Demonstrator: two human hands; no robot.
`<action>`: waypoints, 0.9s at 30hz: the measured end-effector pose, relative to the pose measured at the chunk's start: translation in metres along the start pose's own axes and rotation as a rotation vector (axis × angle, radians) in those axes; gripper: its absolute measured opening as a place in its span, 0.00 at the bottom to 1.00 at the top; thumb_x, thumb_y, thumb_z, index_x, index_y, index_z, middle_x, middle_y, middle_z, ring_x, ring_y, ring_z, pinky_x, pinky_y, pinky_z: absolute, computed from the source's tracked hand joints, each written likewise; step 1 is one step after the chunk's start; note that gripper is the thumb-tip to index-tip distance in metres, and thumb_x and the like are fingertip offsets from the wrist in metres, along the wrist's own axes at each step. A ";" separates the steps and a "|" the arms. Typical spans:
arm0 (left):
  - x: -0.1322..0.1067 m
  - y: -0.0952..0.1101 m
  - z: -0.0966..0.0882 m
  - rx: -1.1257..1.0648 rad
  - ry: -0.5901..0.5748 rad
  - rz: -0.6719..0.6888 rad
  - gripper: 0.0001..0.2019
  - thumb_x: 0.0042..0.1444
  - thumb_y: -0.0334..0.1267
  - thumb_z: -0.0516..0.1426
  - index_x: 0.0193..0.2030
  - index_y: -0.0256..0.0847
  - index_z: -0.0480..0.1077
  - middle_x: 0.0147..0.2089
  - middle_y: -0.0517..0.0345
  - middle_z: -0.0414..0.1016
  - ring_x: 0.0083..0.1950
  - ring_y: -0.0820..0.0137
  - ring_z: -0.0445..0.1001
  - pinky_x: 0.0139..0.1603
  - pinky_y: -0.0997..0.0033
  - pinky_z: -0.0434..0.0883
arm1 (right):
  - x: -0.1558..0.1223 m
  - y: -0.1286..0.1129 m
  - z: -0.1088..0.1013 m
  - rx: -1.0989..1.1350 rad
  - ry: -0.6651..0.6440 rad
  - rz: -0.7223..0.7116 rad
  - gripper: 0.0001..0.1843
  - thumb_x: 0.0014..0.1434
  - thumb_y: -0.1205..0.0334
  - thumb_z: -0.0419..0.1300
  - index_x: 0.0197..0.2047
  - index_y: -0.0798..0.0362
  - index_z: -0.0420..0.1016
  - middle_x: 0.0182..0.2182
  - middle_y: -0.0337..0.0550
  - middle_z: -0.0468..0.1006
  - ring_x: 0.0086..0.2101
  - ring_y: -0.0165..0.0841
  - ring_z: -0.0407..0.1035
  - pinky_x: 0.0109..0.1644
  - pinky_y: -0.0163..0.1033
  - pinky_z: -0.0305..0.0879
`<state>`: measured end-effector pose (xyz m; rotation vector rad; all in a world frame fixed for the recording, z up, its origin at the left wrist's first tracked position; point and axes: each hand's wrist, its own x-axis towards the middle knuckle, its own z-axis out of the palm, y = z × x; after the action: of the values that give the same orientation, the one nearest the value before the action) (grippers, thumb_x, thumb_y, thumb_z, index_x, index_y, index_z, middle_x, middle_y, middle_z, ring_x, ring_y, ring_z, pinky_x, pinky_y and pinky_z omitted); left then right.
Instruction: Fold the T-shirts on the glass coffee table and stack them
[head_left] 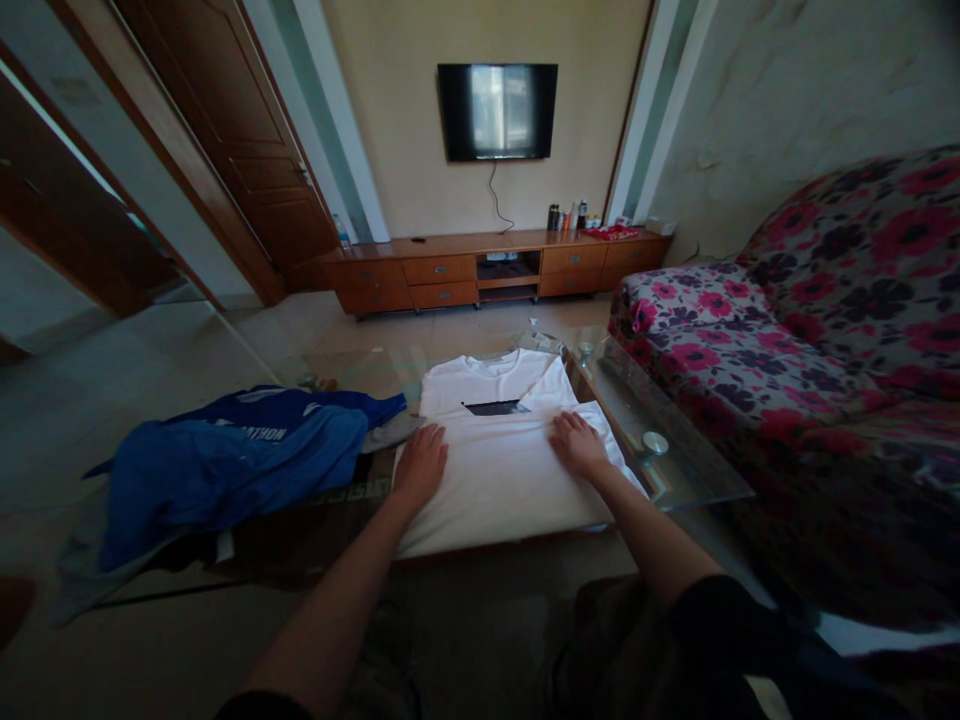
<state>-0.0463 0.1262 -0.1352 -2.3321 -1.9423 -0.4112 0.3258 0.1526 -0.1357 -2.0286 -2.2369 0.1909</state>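
Note:
A white T-shirt [501, 470] with a dark print lies partly folded on a glass coffee table [675, 470] in front of me. My left hand [421, 462] rests flat on the shirt's left side, fingers stretched out. My right hand [576, 443] lies flat on the shirt's right side, fingers spread toward the fold edge. Neither hand holds anything. A blue garment [232, 465] with white lettering lies bunched on the table to the left of the shirt.
A flowered red and dark sofa [825, 330] stands close on the right. A wooden TV cabinet [487, 270] with bottles on it lines the far wall under a wall-mounted TV [498, 110]. A wooden door [240, 140] is at the left. Tiled floor lies between.

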 end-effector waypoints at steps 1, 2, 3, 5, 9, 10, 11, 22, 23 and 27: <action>0.001 0.005 0.003 -0.012 -0.016 0.022 0.25 0.71 0.43 0.43 0.70 0.38 0.63 0.71 0.46 0.63 0.73 0.59 0.59 0.74 0.58 0.53 | 0.001 -0.002 0.000 0.017 -0.014 -0.009 0.32 0.73 0.46 0.45 0.74 0.50 0.57 0.74 0.49 0.52 0.72 0.43 0.44 0.73 0.51 0.44; 0.000 0.009 0.007 -0.016 -0.034 0.022 0.26 0.71 0.45 0.43 0.71 0.39 0.62 0.73 0.47 0.62 0.74 0.59 0.57 0.75 0.58 0.52 | 0.003 -0.002 0.000 0.029 -0.030 -0.004 0.34 0.72 0.44 0.46 0.75 0.49 0.56 0.75 0.48 0.51 0.72 0.44 0.43 0.73 0.52 0.44; 0.000 0.011 0.010 -0.012 -0.052 0.008 0.27 0.71 0.47 0.44 0.72 0.40 0.60 0.75 0.47 0.59 0.75 0.58 0.56 0.76 0.58 0.50 | 0.003 -0.001 -0.001 0.035 -0.049 0.013 0.36 0.71 0.40 0.47 0.76 0.47 0.54 0.75 0.47 0.49 0.73 0.46 0.41 0.73 0.55 0.43; -0.003 0.012 0.016 0.005 -0.083 -0.021 0.29 0.71 0.49 0.44 0.74 0.39 0.56 0.77 0.47 0.54 0.77 0.57 0.52 0.76 0.56 0.48 | 0.002 0.002 -0.002 0.037 -0.090 0.043 0.42 0.67 0.32 0.48 0.77 0.41 0.49 0.76 0.44 0.44 0.73 0.51 0.35 0.73 0.62 0.38; -0.006 0.012 0.015 0.016 -0.105 -0.012 0.32 0.70 0.51 0.44 0.76 0.38 0.54 0.78 0.46 0.50 0.79 0.57 0.47 0.77 0.54 0.45 | -0.007 0.001 -0.003 0.016 -0.118 0.048 0.48 0.63 0.24 0.44 0.78 0.38 0.43 0.77 0.45 0.35 0.73 0.56 0.28 0.71 0.68 0.30; -0.007 0.015 0.012 0.014 -0.096 -0.002 0.31 0.70 0.50 0.44 0.76 0.38 0.54 0.78 0.47 0.50 0.79 0.57 0.47 0.77 0.54 0.44 | -0.011 -0.003 -0.001 0.003 -0.099 0.054 0.48 0.64 0.25 0.43 0.78 0.40 0.42 0.77 0.47 0.34 0.73 0.56 0.28 0.71 0.68 0.29; -0.008 0.019 0.009 0.009 -0.083 0.016 0.31 0.70 0.49 0.44 0.76 0.39 0.54 0.78 0.48 0.51 0.79 0.58 0.46 0.78 0.54 0.44 | -0.015 -0.009 0.001 -0.011 -0.075 0.051 0.48 0.65 0.26 0.43 0.79 0.42 0.41 0.77 0.49 0.33 0.73 0.57 0.27 0.71 0.68 0.28; -0.035 0.064 0.016 -0.068 -0.134 0.173 0.31 0.70 0.51 0.45 0.76 0.40 0.55 0.79 0.48 0.50 0.79 0.56 0.46 0.76 0.50 0.50 | -0.057 -0.080 0.006 0.023 -0.076 -0.182 0.46 0.65 0.32 0.48 0.77 0.50 0.50 0.76 0.55 0.45 0.72 0.59 0.39 0.71 0.69 0.30; -0.035 0.069 0.015 -0.066 -0.118 0.175 0.31 0.70 0.49 0.45 0.75 0.39 0.56 0.78 0.46 0.51 0.79 0.56 0.47 0.77 0.50 0.50 | -0.057 -0.085 0.004 0.032 -0.072 -0.186 0.47 0.65 0.31 0.48 0.77 0.51 0.51 0.75 0.56 0.46 0.72 0.58 0.39 0.71 0.68 0.30; -0.024 0.090 0.012 -0.081 -0.094 0.208 0.30 0.68 0.39 0.47 0.76 0.38 0.54 0.78 0.47 0.53 0.79 0.58 0.48 0.77 0.52 0.49 | -0.049 -0.106 -0.002 0.081 -0.005 -0.284 0.41 0.70 0.37 0.43 0.78 0.49 0.49 0.76 0.50 0.42 0.73 0.50 0.37 0.74 0.60 0.30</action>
<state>0.0392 0.0887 -0.1424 -2.6168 -1.7255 -0.3753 0.2264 0.0942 -0.1160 -1.6494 -2.4432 0.2548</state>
